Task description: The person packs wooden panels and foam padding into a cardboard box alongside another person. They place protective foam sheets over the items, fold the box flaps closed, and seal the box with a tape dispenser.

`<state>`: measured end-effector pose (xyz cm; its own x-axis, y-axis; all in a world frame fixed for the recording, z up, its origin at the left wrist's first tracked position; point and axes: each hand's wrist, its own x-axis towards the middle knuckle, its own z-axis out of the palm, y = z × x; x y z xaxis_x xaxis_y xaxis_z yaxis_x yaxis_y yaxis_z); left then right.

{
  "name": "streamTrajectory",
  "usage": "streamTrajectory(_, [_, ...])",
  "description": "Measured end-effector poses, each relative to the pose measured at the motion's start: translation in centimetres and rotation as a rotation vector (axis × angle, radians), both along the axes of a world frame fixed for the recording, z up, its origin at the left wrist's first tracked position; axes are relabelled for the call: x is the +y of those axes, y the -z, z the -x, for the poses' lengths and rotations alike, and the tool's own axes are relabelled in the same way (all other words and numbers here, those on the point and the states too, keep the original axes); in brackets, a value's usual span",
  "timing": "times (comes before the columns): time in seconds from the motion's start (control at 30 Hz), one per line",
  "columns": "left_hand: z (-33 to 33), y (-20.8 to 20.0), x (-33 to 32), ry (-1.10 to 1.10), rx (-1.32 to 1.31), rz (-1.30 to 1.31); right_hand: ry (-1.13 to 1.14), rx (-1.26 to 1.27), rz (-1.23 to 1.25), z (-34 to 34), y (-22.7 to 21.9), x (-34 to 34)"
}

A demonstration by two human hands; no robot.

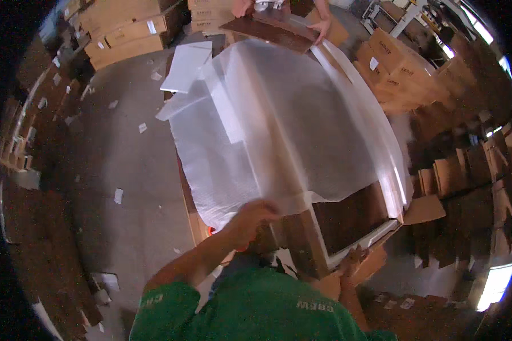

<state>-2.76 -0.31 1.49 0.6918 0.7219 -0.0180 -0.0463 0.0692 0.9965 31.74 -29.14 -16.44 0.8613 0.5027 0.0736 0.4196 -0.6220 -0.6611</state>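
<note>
A translucent white foam sheet lies over dark brown panels in an open carton. My left hand is at the sheet's near edge, its fingers bent towards the right and blurred; I cannot tell whether they grip the sheet. White edge strips border the panels on the near and right sides. Against the near strip rests my right hand, fingers stretched upward. Under my left forearm an orange-red object shows only in part. Across the carton, another person's two hands hold a dark brown board.
A white flat panel sticks out at the carton's far left corner. Stacked cardboard boxes stand at the far left, more boxes at the far right. Cardboard pieces line the right side. Paper scraps litter the floor.
</note>
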Motion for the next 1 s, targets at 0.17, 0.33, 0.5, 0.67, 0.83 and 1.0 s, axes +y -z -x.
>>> streamTrajectory(0.17, [19.0, 17.2, -9.2, -0.188, 1.079, -0.366, -0.037, -0.228, 0.069, 2.2, -1.6, 2.0])
streamTrajectory(0.33, [30.5, 20.6, -23.5, -0.485, 0.556, 0.735, 0.010, -0.193, -0.180, -1.2, 1.9, 1.0])
streamTrajectory(0.5, [39.0, 24.4, -29.9, -0.425, 0.778, 1.055, -0.032, -0.165, -0.147, 0.5, 2.8, 1.5])
streamTrajectory(0.67, [39.0, 21.3, -26.3, -0.324, 0.933, 0.846, 0.013, -0.141, -0.087, 2.3, -2.4, 1.2])
streamTrajectory(0.83, [39.5, 22.1, -20.5, -0.298, 0.759, 0.778, -0.068, -0.554, -0.183, 8.3, -3.7, -0.4])
streamTrajectory(1.0, [32.0, 10.9, -14.0, -0.013, 0.971, 0.287, 0.192, -0.456, 0.051, 19.9, -4.2, -5.8])
